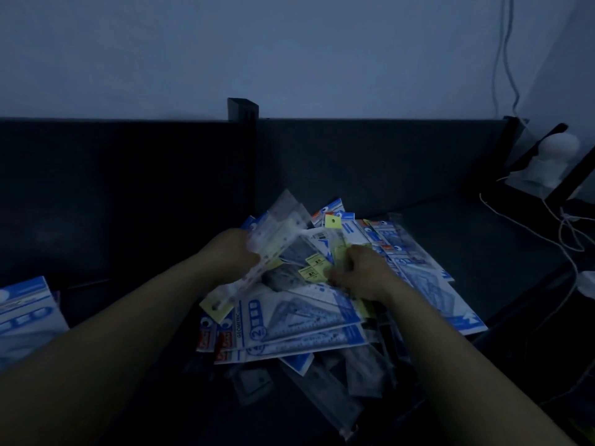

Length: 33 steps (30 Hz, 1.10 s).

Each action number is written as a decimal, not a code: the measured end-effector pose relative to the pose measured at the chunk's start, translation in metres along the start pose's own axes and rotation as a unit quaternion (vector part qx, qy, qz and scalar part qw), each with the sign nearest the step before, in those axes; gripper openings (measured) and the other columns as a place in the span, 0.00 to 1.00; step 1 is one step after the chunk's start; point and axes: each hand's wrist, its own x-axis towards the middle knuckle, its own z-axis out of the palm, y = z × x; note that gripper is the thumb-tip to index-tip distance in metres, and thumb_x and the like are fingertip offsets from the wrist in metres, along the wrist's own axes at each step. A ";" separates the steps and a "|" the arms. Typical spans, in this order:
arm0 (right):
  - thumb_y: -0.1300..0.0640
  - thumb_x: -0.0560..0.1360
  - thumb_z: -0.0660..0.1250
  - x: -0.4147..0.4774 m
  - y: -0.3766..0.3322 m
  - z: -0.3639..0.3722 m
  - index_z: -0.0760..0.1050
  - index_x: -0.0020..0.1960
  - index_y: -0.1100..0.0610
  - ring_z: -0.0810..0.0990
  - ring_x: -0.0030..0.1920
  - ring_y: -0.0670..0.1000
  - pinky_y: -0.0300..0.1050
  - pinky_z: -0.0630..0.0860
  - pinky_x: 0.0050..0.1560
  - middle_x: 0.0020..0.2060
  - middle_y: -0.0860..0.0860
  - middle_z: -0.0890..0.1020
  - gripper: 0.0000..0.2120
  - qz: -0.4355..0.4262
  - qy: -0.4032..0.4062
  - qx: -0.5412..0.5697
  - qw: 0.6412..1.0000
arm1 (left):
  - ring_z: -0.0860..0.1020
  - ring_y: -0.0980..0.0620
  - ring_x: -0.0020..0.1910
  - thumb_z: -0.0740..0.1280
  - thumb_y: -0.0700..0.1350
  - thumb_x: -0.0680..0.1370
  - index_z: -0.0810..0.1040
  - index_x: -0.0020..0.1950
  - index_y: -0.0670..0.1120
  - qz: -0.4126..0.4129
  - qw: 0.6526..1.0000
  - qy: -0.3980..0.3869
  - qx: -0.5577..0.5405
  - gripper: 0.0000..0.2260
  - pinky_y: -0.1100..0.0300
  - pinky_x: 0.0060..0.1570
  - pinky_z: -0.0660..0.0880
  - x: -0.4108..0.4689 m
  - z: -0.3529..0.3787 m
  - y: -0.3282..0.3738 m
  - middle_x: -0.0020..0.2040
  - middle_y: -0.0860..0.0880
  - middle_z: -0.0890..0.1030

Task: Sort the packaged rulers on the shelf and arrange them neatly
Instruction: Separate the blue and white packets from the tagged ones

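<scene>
A loose pile of packaged rulers point(309, 323) lies on the dark shelf point(467, 252), mostly blue-and-white card packs with clear sleeves below. My left hand point(233, 252) grips a bunch of long clear ruler packs with yellow header tags point(257, 262), held slanted above the pile. My right hand point(360, 273) rests on the pile's middle and pinches a slim yellow-tagged ruler pack point(336, 239) that stands nearly upright. The light is dim and the left bunch is blurred.
A dark back panel point(128, 188) and a post point(243, 109) stand behind the pile. Another blue-and-white pack point(25, 317) lies at the far left. White cables point(566, 239) and a white round device point(553, 156) sit at the right edge.
</scene>
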 end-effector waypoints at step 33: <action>0.59 0.76 0.63 0.006 -0.035 0.007 0.75 0.39 0.58 0.75 0.39 0.54 0.42 0.68 0.36 0.36 0.54 0.77 0.07 0.044 0.035 0.115 0.992 | 0.73 0.49 0.46 0.64 0.39 0.77 0.70 0.53 0.41 -0.045 0.995 0.058 -0.075 0.07 0.62 0.34 0.67 -0.044 -0.011 -0.023 0.48 0.45 0.74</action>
